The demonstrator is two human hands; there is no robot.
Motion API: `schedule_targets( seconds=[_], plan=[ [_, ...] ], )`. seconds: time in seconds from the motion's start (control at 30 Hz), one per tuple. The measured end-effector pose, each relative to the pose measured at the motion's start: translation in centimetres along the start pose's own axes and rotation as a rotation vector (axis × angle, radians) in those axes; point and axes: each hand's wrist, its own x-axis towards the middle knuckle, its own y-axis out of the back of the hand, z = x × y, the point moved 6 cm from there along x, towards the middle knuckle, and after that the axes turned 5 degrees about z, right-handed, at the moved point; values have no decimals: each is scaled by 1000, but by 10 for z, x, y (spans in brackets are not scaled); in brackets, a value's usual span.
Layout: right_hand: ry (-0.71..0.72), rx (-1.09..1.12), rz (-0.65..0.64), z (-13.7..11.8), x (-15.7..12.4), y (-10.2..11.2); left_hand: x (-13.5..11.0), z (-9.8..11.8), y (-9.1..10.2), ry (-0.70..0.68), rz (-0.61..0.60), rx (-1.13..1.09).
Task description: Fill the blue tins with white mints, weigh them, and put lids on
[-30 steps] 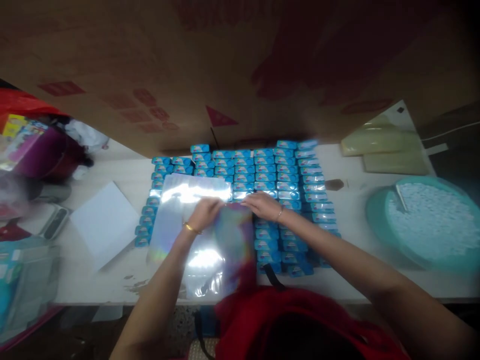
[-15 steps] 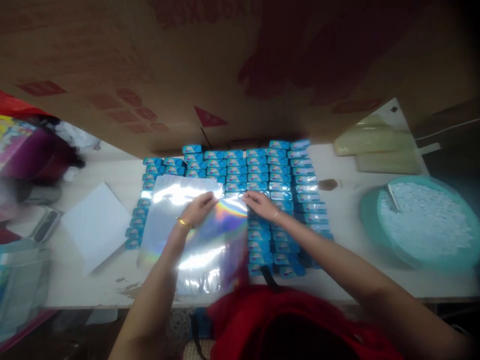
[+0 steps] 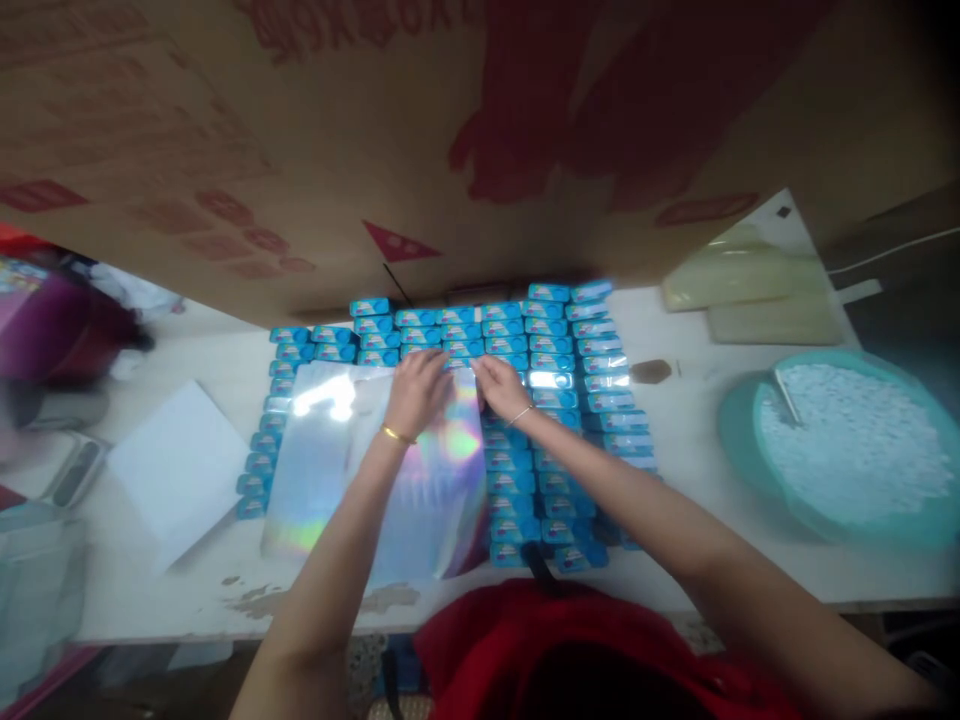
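Note:
A large shiny sheet with rainbow reflections (image 3: 427, 520) lies slanted over rows of small blue packs (image 3: 510, 483), covering many of them. It looks like holographic film; whether it is one layer or several I cannot tell. At its upper edge, my left hand (image 3: 417, 392) has its fingers closed over the film, the fingertips pointing right. My right hand (image 3: 501, 385) pinches the upper right corner, thumb and forefinger together, a short gap from the left fingertips. Blue packs stand in columns behind and on both sides of the sheet.
A big cardboard box (image 3: 337, 180) walls off the back. On the right stands a turquoise basin (image 3: 739, 420) of small pale pieces with a metal scoop (image 3: 787, 395). Pale yellowish plastic packs (image 3: 776, 322) lie behind it. White paper (image 3: 176, 470) rests on the left.
My left hand has shifted right and up along the sheet's upper edge, closer to my right hand. The right hand has moved slightly up and left. The view has shifted a little.

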Motion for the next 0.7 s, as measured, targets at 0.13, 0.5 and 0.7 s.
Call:
schedule_targets(
  seconds=[0.13, 0.5, 0.7],
  plan=[
    [-23, 58, 19, -1, 20, 1, 18, 21, -15, -87, 4, 75],
    [-139, 64, 39, 29, 52, 6, 20, 21, -32, -160, 138, 109],
    [-147, -117, 7, 30, 58, 12, -7, 39, -12, -126, 85, -82]
  ],
)
